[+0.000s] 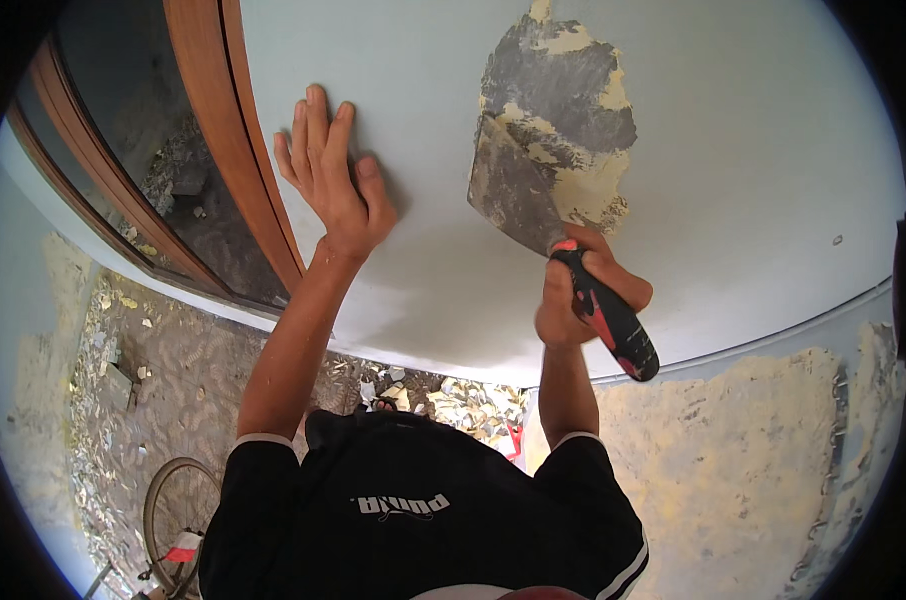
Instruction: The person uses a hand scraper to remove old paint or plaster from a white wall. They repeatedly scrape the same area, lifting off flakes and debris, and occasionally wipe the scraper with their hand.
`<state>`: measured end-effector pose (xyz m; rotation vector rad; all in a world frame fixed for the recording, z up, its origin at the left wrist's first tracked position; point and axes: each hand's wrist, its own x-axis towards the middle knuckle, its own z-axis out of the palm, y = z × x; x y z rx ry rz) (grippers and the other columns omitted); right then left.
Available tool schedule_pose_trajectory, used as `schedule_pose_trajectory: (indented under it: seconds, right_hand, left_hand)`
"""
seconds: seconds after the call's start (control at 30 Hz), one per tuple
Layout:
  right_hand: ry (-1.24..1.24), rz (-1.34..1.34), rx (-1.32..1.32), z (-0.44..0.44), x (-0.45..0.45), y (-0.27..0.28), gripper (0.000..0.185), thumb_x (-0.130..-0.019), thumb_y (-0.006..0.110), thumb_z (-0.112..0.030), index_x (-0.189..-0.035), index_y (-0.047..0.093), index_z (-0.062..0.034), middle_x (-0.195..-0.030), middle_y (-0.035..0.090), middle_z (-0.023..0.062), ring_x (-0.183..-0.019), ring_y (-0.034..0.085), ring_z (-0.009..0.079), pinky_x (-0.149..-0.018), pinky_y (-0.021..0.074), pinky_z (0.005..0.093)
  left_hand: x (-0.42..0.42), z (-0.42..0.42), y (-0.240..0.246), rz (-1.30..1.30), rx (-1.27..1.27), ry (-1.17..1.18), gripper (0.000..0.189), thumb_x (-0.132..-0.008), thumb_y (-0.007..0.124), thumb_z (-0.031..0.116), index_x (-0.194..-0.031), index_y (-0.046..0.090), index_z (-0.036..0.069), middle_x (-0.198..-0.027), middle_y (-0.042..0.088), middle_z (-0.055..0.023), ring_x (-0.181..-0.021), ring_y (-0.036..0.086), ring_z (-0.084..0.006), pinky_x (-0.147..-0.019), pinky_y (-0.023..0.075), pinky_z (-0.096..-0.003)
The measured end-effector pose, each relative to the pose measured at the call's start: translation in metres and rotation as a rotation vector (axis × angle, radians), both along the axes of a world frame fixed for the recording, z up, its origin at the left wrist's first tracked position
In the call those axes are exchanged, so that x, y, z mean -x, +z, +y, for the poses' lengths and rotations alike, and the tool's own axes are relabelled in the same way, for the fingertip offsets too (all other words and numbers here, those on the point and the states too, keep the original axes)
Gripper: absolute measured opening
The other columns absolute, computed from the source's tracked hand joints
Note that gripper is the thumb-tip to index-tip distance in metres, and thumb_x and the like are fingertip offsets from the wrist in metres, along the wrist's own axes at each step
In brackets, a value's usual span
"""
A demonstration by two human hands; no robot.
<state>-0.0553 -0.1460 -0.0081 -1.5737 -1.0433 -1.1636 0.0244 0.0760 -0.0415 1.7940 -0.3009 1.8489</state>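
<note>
My right hand (584,289) is closed around the black and red handle of a wide scraper (516,187). Its dull, smeared metal blade lies at the left side of a rough bare patch (573,97) in the pale painted wall (723,150), where grey and cream layers show. Palm against the same wall, my left hand (340,169) has its fingers spread and holds nothing. It is left of the scraper, close to the wooden window frame.
A brown wooden frame (212,112) with dark glass borders the wall on the left. Paint flakes (475,409) litter the ground below. A bicycle wheel (175,517) stands at the lower left. Another wall (708,465), scraped and patchy, is at the lower right.
</note>
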Motion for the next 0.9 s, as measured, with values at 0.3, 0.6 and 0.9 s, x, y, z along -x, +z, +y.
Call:
schedule_pose_trajectory:
  seconds: [0.3,0.6,0.9]
  right_hand:
    - [0.045,-0.032,-0.331,0.009,-0.005,0.017,0.038,-0.084,0.068,0.000,-0.109,0.040,-0.0036,-0.092,0.052,0.0140,-0.081,0.061,0.0230,-0.068,0.0514,0.0322]
    - [-0.028,0.029,-0.542,0.021,-0.011,0.034,0.030,-0.085,0.068,-0.004,-0.104,0.045,-0.0059,-0.091,0.048,0.0057,-0.076,0.056,0.0149,-0.071,0.0505,0.0285]
    - [-0.199,0.012,-0.502,0.025,-0.018,0.033,0.026,-0.086,0.067,-0.006,-0.104,0.048,-0.0078,-0.095,0.047,0.0041,-0.080,0.051,0.0143,-0.075,0.0511,0.0324]
  left_hand:
    - [-0.005,0.002,0.002,0.003,-0.006,-0.010,0.043,-0.095,0.041,0.015,-0.135,0.049,-0.002,-0.146,0.044,-0.0249,-0.141,0.032,-0.0343,-0.117,0.0068,-0.0490]
    - [-0.007,0.006,0.003,0.039,-0.033,-0.016,0.044,-0.101,0.035,0.021,-0.137,0.045,-0.002,-0.150,0.037,-0.0244,-0.143,0.028,-0.0369,-0.116,0.0088,-0.0513]
    - [-0.014,0.010,0.003,0.058,-0.009,-0.055,0.044,-0.101,0.034,0.022,-0.136,0.046,-0.002,-0.149,0.037,-0.0247,-0.143,0.028,-0.0361,-0.116,0.0079,-0.0513]
